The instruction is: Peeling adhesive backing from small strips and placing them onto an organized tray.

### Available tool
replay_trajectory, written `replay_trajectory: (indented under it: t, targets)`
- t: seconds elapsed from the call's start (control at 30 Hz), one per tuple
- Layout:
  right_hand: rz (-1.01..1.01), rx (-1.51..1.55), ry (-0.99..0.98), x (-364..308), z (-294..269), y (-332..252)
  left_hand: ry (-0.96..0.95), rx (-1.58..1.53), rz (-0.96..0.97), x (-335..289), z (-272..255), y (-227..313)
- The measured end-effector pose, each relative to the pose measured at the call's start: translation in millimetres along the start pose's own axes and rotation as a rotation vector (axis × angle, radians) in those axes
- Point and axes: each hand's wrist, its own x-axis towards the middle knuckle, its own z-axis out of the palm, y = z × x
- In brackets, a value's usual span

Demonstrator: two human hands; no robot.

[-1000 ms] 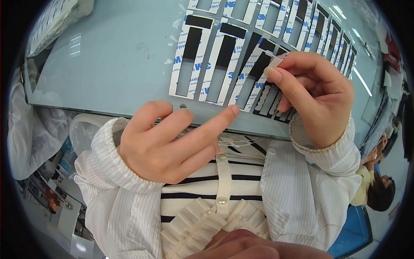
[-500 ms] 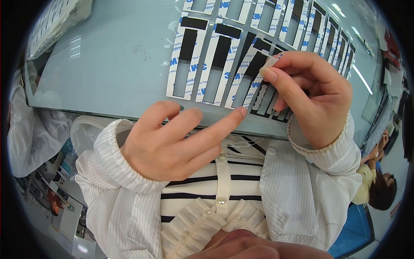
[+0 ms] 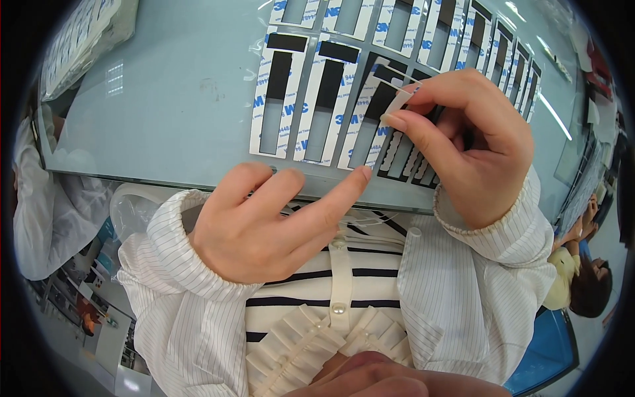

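My right hand (image 3: 473, 142) pinches a small white strip (image 3: 399, 101) between thumb and forefinger, above a row of white-backed adhesive sheets with black strips (image 3: 311, 99) lying on the pale glass table (image 3: 165, 86). My left hand (image 3: 264, 225) hovers at the table's near edge, fingers spread, its forefinger tip close to the lower end of one sheet (image 3: 360, 135). It holds nothing. Several small scalloped white strips (image 3: 400, 155) lie under my right hand.
More of the same sheets (image 3: 423, 26) run along the far right of the table. A stack of white items in a clear bag (image 3: 79, 46) sits at far left. Another person in white (image 3: 40, 212) is at left, another seated person (image 3: 585, 284) at lower right.
My right hand has lifted the white strip slightly higher. My left forefinger has moved right and up toward the sheet's lower end.
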Motion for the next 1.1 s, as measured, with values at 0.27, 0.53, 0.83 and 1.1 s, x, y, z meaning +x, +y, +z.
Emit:
replay_trajectory:
  t: [0.27,0.53,0.83,1.1]
  targets:
    - [0.016,-0.007,0.013,3,-1,0,-0.018,-0.01,-0.006,4,-5,-2]
    - [0.013,-0.021,0.019,7,-1,3,-0.025,-0.02,-0.002,7,-4,-6]
    - [-0.014,-0.068,0.027,28,-3,8,-0.024,-0.029,-0.021,21,-6,-22]
    - [-0.265,-0.57,0.117,33,-11,7,-0.012,-0.047,-0.009,27,-7,-27]
